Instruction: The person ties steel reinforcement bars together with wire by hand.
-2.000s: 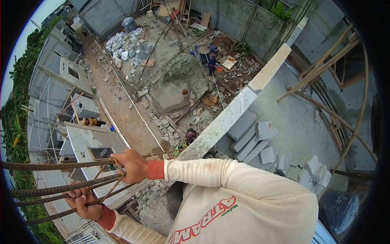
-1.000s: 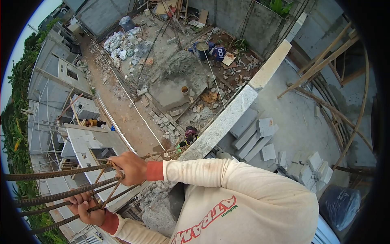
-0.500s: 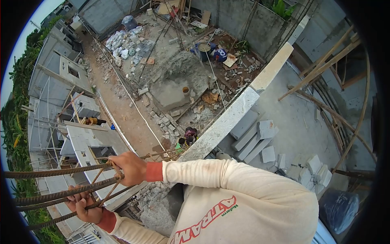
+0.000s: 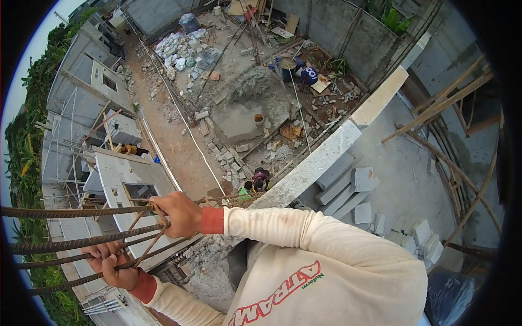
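Several long, ribbed rebar rods (image 4: 65,237) run in from the left edge, with a thin bent steel stirrup (image 4: 150,249) around them. My right hand (image 4: 179,213) is closed around the stirrup's upper corner, next to the topmost rod. Lower and to the left, my left hand (image 4: 116,267) is closed on the lower rods by the stirrup's other side, thumb toward me. Its fingertips are partly hidden by the steel. Both arms wear cream sleeves (image 4: 283,228) with red cuffs.
Below me runs a pale concrete wall top (image 4: 312,168). Stacked blocks (image 4: 348,190) lie to its right, with wooden poles (image 4: 440,103) beyond. Down on the ground are a mortar heap (image 4: 244,98), a bucket (image 4: 259,118), rubble and co-workers (image 4: 261,178).
The view has shifted, so the ground scene sits further right and slightly lower. Both hands keep their hold on the steel, with little change in position relative to it.
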The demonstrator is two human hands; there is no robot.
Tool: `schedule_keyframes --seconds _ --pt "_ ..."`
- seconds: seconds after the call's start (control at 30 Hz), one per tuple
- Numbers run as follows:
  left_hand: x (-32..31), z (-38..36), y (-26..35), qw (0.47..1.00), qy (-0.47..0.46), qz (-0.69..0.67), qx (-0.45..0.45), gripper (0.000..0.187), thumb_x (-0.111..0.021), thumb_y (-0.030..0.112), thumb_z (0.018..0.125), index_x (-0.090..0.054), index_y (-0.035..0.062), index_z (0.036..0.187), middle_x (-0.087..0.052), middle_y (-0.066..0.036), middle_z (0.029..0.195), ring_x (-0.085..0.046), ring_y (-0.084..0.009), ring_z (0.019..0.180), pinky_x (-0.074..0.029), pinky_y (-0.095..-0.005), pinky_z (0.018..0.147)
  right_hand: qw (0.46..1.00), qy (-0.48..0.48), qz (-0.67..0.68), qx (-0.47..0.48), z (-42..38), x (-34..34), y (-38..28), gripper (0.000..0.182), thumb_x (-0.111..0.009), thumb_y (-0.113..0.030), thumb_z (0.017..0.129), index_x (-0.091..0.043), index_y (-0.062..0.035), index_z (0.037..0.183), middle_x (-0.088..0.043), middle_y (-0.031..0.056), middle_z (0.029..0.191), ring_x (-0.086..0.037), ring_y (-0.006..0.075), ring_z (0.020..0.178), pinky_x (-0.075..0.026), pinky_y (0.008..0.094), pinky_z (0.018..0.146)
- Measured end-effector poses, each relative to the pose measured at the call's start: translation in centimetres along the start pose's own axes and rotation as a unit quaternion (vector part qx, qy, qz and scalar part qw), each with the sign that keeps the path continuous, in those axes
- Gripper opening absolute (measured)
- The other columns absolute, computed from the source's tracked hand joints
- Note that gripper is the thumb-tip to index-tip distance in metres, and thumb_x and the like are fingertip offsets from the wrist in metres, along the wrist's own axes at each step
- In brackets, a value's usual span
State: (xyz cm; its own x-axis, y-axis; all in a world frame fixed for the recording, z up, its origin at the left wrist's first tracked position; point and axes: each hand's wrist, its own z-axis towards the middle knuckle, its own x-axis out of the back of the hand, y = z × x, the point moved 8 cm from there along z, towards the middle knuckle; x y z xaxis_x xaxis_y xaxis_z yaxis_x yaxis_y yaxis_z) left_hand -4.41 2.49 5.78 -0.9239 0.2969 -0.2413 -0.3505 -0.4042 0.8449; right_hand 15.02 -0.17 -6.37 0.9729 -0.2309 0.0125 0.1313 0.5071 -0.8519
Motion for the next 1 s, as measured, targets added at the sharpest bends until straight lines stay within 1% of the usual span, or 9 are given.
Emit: schedule_keyframes --seconds 0.07,0.17,0.33,0.43,0.6,0.7,0.8,0.9,1.0 --pt "0.8 -0.1 -0.1 0.999 0.027 -0.015 0.008 0.028 -0.049 -0.005 0.070 -0.039 0.0087 0.093 -0.034 -0.002 0.080 -0.029 -0.0104 0.066 -0.029 -0.0270 0.061 1.000 0.001 -0.010 0.001 -0.1 0.0 -0.1 0.039 -0.081 -0.017 0.066 -0.060 -0.0017 0.095 -0.058 0.0162 0.069 -0.058 0.0430 0.064 -0.045 0.0461 0.057" --pt "1.9 -0.2 -0.1 0.999 0.030 -0.038 0.014 0.031 -0.047 -0.008 0.068 -0.040 0.0086 0.093 -0.036 -0.003 0.083 -0.031 -0.0103 0.069 -0.029 -0.0257 0.062 1.000 0.005 0.002 0.005 0.1 0.2 -0.8 0.039 -0.081 -0.017 0.067 -0.061 -0.0023 0.097 -0.057 0.0162 0.070 -0.057 0.0423 0.064 -0.045 0.0456 0.058" --pt "1.4 -0.2 0.1 0.999 0.036 -0.012 0.010 0.031 -0.047 -0.006 0.067 -0.040 0.0090 0.094 -0.036 -0.002 0.084 -0.031 -0.0110 0.071 -0.030 -0.0255 0.064 1.000 -0.004 -0.005 0.002 0.0 -0.5 0.0 0.040 -0.080 -0.015 0.066 -0.062 -0.0026 0.099 -0.057 0.0146 0.070 -0.056 0.0411 0.062 -0.046 0.0444 0.058" --pt "1.2 -0.2 0.2 0.999 0.042 0.001 0.002 0.030 -0.048 -0.005 0.067 -0.038 0.0098 0.092 -0.035 -0.002 0.082 -0.031 -0.0115 0.070 -0.031 -0.0261 0.064 1.000 -0.013 0.016 -0.016 0.3 -0.6 -0.1 0.028 -0.074 -0.015 0.068 -0.054 -0.0053 0.084 -0.059 0.0162 0.069 -0.060 0.0460 0.068 -0.045 0.0518 0.059" --pt "0.5 0.0 0.4 0.998 0.035 0.045 0.007 0.028 -0.050 0.000 0.067 -0.034 0.0095 0.089 -0.030 -0.003 0.075 -0.027 -0.0125 0.066 -0.028 -0.0287 0.062 1.000 -0.017 0.013 -0.011 0.4 -0.5 -0.5 0.027 -0.073 -0.015 0.069 -0.054 -0.0056 0.087 -0.057 0.0132 0.067 -0.062 0.0428 0.065 -0.047 0.0482 0.057" --pt "1.0 0.1 0.1 1.000 -0.003 0.009 0.012 0.029 -0.049 -0.003 0.068 -0.039 0.0113 0.091 -0.036 -0.002 0.080 -0.029 -0.0121 0.069 -0.029 -0.0291 0.065 1.000 -0.003 0.019 0.009 0.2 -0.6 -0.1 0.034 -0.078 -0.016 0.069 -0.056 -0.0034 0.090 -0.052 0.0143 0.065 -0.054 0.0417 0.059 -0.044 0.0438 0.055" --pt "0.9 0.1 0.2 1.000 0.001 0.013 0.009 0.027 -0.050 -0.001 0.069 -0.038 0.0112 0.091 -0.037 -0.002 0.080 -0.030 -0.0127 0.069 -0.029 -0.0297 0.065 1.000 -0.009 0.015 0.004 0.2 -0.7 0.0 0.032 -0.077 -0.016 0.070 -0.055 -0.0035 0.090 -0.051 0.0144 0.065 -0.054 0.0417 0.058 -0.044 0.0440 0.054" --pt "0.7 0.2 0.3 0.999 0.021 0.034 0.002 0.028 -0.053 0.000 0.071 -0.034 0.0107 0.089 -0.033 -0.003 0.075 -0.028 -0.0123 0.066 -0.027 -0.0301 0.064 1.000 -0.010 0.007 -0.008 0.2 -0.7 -0.2 0.028 -0.073 -0.015 0.068 -0.054 -0.0051 0.087 -0.058 0.0134 0.067 -0.062 0.0420 0.064 -0.048 0.0479 0.057" --pt "0.8 0.2 0.2 0.999 0.023 0.033 0.006 0.029 -0.053 -0.001 0.071 -0.034 0.0108 0.090 -0.034 -0.003 0.075 -0.029 -0.0122 0.066 -0.027 -0.0301 0.064 1.000 -0.012 -0.001 -0.013 0.0 -0.9 0.0 0.029 -0.073 -0.014 0.068 -0.053 -0.0046 0.087 -0.059 0.0134 0.067 -0.062 0.0418 0.064 -0.048 0.0477 0.057"
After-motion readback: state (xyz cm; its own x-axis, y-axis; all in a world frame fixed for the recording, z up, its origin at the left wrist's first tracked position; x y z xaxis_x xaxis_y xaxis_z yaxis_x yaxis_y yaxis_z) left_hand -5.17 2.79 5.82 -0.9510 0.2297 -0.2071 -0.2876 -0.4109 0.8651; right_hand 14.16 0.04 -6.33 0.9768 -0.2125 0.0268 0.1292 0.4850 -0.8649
